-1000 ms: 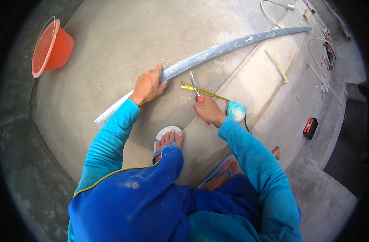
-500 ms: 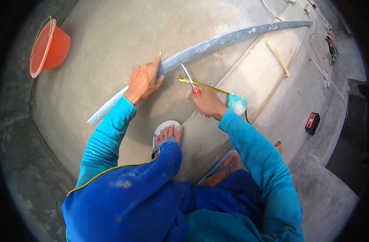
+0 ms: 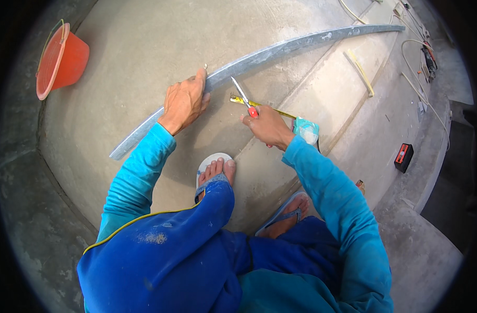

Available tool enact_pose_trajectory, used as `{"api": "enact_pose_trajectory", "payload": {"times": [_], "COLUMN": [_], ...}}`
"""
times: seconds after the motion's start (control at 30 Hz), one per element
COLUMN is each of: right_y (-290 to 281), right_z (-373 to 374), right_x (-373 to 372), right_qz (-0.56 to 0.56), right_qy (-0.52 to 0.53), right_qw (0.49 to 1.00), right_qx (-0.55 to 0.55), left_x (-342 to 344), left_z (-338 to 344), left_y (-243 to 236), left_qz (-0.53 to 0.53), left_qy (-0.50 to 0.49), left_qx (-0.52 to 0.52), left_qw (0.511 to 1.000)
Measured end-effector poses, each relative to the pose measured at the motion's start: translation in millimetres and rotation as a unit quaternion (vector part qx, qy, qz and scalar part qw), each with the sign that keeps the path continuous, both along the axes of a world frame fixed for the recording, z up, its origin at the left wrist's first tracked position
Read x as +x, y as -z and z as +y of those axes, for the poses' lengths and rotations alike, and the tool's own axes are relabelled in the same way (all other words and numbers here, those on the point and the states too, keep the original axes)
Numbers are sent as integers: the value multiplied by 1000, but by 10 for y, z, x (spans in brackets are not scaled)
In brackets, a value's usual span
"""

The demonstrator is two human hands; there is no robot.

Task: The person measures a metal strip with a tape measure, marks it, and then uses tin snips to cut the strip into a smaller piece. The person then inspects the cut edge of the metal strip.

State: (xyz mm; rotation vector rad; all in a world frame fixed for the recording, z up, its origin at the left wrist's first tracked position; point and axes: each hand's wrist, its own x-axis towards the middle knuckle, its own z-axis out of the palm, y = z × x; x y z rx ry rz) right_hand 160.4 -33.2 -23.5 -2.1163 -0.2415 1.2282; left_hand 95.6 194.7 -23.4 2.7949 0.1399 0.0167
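A long grey metal profile (image 3: pixel 280 50), bowed by the lens, runs from the lower left to the far right over the concrete floor. My left hand (image 3: pixel 185 103) is wrapped around it nearer its left end, covering part of it. A small pale thing (image 3: pixel 205 66) shows at that hand's fingertip, too small to name. In my right hand (image 3: pixel 270 128) is a pair of red-handled snips (image 3: pixel 240 91), gripped with the silver blades pointing toward the profile, apart from it. Beneath the snips a yellow tape measure blade (image 3: pixel 237 99) extends from a turquoise case (image 3: pixel 306 130), beside my right wrist.
An orange bucket (image 3: pixel 71 62) lies tipped at the far left. On the right are a yellowish strip (image 3: pixel 360 73), a pale cable (image 3: pixel 413 86), a dark power tool (image 3: pixel 430 61) and a black-and-red box (image 3: pixel 404 157). A raised floor edge (image 3: pixel 353 115) runs diagonally.
The snips have shifted slightly up and left with my right hand. My left hand keeps its hold, and the profile's near end sits slightly farther left.
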Motion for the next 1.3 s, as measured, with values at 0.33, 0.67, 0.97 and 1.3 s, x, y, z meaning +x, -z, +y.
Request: {"api": "enact_pose_trajectory", "payload": {"times": [0.33,0.67,0.97,1.3], "right_y": [72,-40,84,40], "right_z": [21,1,-19,32], "right_x": [-77,10,-25,50], "right_qz": [-60,-64,-81,-75], "right_qy": [-21,-41,-17,-32], "right_qw": [998,997,996,996], "right_qx": [-20,-3,25,19], "left_x": [18,96,100,69], "left_z": [-22,-15,33,-25], "left_y": [-79,-216,-143,-148], "left_qz": [65,55,14,13], "left_qy": [-12,-13,-10,-13], "left_qx": [34,23,21,26], "left_qw": [997,998,1000,999]}}
